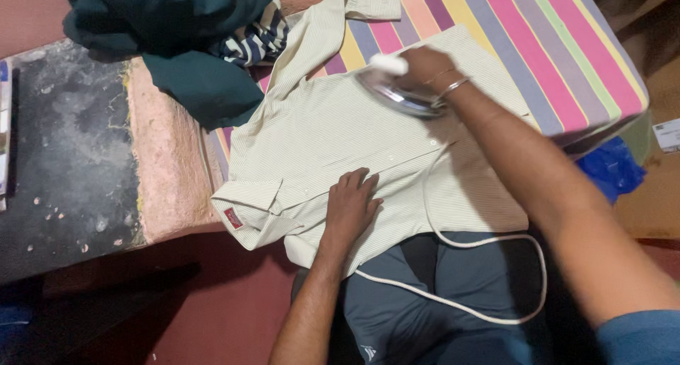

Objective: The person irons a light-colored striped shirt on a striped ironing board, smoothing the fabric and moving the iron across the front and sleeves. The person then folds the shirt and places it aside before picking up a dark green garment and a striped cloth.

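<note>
Nearest the camera, a white cord (467, 305) loops across the person's grey-blue trousers (425, 301) and runs up over the near hem of the shirt towards the iron; the right forearm passes above that loop and hides part of the shirt's right side. The left hand (350, 206) lies palm down on the pale striped shirt (319, 135), fingers spread apart and flat, gripping nothing, pressing the cloth just beside the button placket; the folded collar (251, 213) with its small red label sits just to the left of that hand, at the shirt's near left corner.

The shirt is spread front up across the surface, which is covered by a cloth of bright multicoloured stripes (567, 46); one sleeve reaches away to the far edge, its cuff (373, 2) lying on the stripes. Farther on, the right hand (428, 67) (a thin bangle at the wrist) has its grip clamped on the white handle of the iron (397, 89), whose shiny soleplate rests on the shirt's upper chest.

At the far left, a heap of dark green clothing (177, 32) and a navy-and-white striped garment (258, 39) crowds the shirt's shoulder, touching it; beyond the surface's right edge lies something crumpled and blue (613, 170), and to the left a worn dark slab (64, 160).
</note>
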